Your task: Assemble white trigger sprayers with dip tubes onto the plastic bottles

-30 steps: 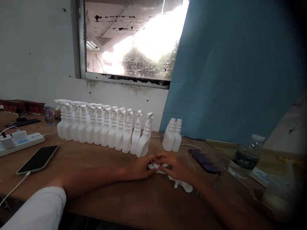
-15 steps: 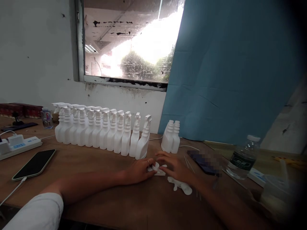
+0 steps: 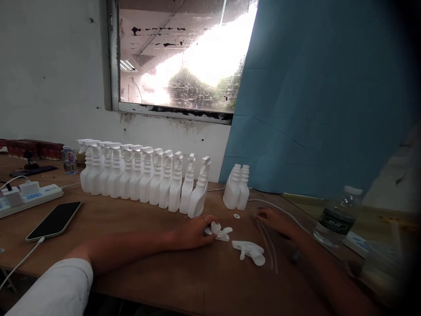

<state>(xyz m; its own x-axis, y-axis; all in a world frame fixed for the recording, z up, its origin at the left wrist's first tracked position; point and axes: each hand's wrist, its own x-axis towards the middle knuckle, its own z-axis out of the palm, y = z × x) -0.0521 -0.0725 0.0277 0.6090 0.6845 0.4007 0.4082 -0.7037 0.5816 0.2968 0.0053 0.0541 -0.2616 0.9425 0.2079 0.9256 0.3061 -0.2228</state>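
Note:
My left hand point(image 3: 196, 231) rests on the table, its fingers closed around a white trigger spray head point(image 3: 222, 232) that lies on its side. A second spray head point(image 3: 249, 252) lies loose to the right of it. My right hand point(image 3: 273, 219) is low over the table at the upper ends of two thin clear tubes point(image 3: 270, 248). Its fingers are drawn together and slightly blurred; what they pinch, if anything, is hidden. A small white washer point(image 3: 237, 216) lies flat between the hands.
A row of white spray bottles point(image 3: 141, 177) with trigger heads stands at the back left. Two headless bottles point(image 3: 237, 188) stand near the blue curtain point(image 3: 312, 96). A water bottle point(image 3: 337, 219) is at right, a phone point(image 3: 54, 220) and power strip point(image 3: 49, 193) at left.
My right hand has moved right, away from the spray head in my left hand, to the tubes. The washer and the loose spray head now show fully. The view has shifted slightly.

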